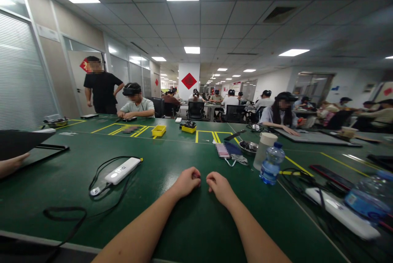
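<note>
My left hand (186, 182) rests on the green table (153, 214) with its fingers curled inward. Facing it across a small gap, my right hand (218, 186) is loosely closed too, and the two do not touch. Nothing shows in either hand, though the insides of the curled fingers are partly hidden. Left of my left hand lies a white power bank (123, 170) with a black cable. Beyond my right hand are a clear water bottle (272, 164) with a blue cap and a pale cylindrical cup (264, 148).
Farther off sit yellow trays (159, 130), a metal bowl (248, 146) and a grey cloth (238, 158). At right lie a second white power bank (340, 213) and another bottle (370, 197). Another person's hand (14, 164) holds a dark panel at left. Several people work beyond.
</note>
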Demonstrator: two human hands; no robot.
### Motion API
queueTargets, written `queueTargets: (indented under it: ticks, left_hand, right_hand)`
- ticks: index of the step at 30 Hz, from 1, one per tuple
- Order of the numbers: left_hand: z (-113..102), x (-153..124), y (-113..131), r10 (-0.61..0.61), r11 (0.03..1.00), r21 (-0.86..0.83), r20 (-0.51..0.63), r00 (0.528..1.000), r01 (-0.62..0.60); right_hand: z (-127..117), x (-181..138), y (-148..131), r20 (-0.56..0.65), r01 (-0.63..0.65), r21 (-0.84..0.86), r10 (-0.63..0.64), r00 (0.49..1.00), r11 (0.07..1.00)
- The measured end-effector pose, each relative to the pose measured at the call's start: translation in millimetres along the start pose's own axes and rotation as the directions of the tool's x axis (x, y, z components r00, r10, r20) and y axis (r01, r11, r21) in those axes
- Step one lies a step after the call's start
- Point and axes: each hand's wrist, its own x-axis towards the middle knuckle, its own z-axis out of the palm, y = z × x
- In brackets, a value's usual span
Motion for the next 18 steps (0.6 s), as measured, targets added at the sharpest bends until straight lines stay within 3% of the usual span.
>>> queueTargets:
  ticks: [4, 8, 18]
  left_hand:
    - [1.9, -0.3, 3.6, -0.038, 0.952, -0.3, 0.069, 0.997, 0.057]
    - [4.6, -1.6, 8.0, -0.061, 0.909, -0.406, 0.091, 0.994, 0.093]
    - [6.3, -2.8, 11.4, -0.079, 0.886, -0.453, 0.061, 0.995, 0.098]
  right_hand:
    - [-0.4, 2.2, -0.2, 0.028, -0.099, 0.306, 0.095, 0.995, 0.947]
    - [1.3, 2.2, -5.4, 0.062, -0.123, 0.483, 0.106, 0.992, 0.867]
    - [4.8, 5.5, 3.1, 0.098, -0.176, 0.476, 0.146, 0.984, 0.862]
